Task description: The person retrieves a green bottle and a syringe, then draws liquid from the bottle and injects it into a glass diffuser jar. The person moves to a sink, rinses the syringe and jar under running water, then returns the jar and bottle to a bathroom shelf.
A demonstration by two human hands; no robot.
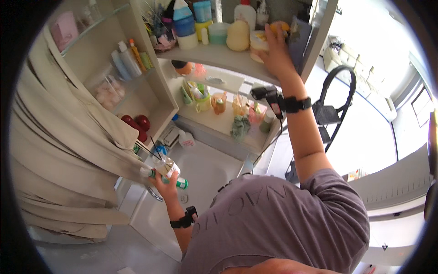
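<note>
Over the white basin, my left hand [166, 187] holds a clear glass reed diffuser [167, 167] with dark sticks and a white label. The same hand also grips a green container [182, 184] that lies tilted beneath the diffuser. My right hand [279, 56] is raised to the upper shelf [212, 56]. Its thumb and fingers lie around a pale jar [258, 41], partly hidden by the hand. Behind the fingertips shows an orange item [276, 27]. To the left of that jar sits a rounded yellow container [238, 36].
Several bottles and tubs crowd the upper shelf, including a green tub [219, 33]. Cups and a green cloth [241, 127] occupy the lower ledge. A beige curtain [68, 147] hangs at left beside glass shelves. The faucet [154, 194] is near my left hand; a black step ladder [330, 114] stands at right.
</note>
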